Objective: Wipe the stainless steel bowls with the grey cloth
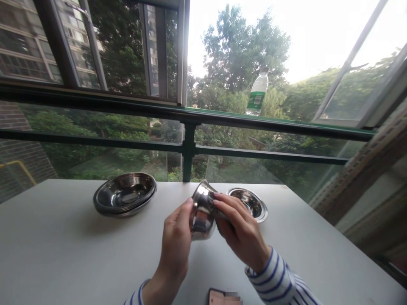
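A shiny stainless steel bowl (202, 222) is tilted on its side above the middle of the white table. My left hand (178, 233) grips it from the left, thumb along the outer wall. Against the bowl's right side, my right hand (240, 222) presses a grey, rough-textured cloth or pad (219, 215), mostly hidden under the fingers. Just behind my right hand, another steel bowl (254, 203) rests on the table, partly covered by that hand. To the left stands a stack of wider steel bowls (125, 195).
The white table (79, 258) meets a glazed green railing (143, 144). On the rail stands a clear plastic bottle (258, 95) with a green label. A phone (218, 296) lies at the near edge of view. Curtain-like fabric (359, 169) hangs at right.
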`<action>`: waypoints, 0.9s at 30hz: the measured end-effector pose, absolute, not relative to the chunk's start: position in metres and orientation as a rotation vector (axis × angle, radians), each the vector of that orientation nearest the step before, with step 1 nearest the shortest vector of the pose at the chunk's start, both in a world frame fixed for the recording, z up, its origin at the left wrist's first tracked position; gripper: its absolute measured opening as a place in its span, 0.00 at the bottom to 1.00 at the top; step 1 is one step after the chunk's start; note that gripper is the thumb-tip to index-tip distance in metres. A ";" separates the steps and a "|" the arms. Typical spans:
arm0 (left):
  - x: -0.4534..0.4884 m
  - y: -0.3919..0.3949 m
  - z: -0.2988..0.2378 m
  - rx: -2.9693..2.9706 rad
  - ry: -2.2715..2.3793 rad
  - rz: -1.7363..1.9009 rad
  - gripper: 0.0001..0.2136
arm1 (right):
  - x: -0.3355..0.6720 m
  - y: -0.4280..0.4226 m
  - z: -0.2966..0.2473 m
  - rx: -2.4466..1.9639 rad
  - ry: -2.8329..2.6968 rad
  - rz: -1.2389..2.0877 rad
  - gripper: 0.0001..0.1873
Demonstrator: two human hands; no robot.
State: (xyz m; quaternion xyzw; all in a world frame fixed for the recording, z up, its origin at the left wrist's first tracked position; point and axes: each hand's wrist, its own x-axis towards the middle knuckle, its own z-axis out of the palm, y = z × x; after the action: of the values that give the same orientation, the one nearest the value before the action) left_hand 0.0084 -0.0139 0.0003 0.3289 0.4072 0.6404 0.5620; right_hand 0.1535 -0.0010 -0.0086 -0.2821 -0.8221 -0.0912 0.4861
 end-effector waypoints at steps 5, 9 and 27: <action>0.007 -0.014 0.001 0.724 0.930 1.521 0.13 | 0.147 -0.007 -0.013 -0.719 -2.154 -0.210 0.24; 0.007 -0.014 0.002 0.699 0.931 1.513 0.14 | 0.147 -0.005 -0.015 -0.741 -2.139 -0.198 0.23; 0.009 -0.016 -0.005 0.828 1.038 1.472 0.15 | 0.152 -0.007 -0.010 -0.768 -2.107 -0.292 0.19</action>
State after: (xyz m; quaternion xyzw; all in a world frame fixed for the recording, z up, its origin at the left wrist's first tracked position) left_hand 0.0086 -0.0162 -0.0049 0.3495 0.4381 0.6212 0.5478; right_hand 0.1518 -0.0071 -0.0102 -0.3071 -0.8430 -0.1170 0.4259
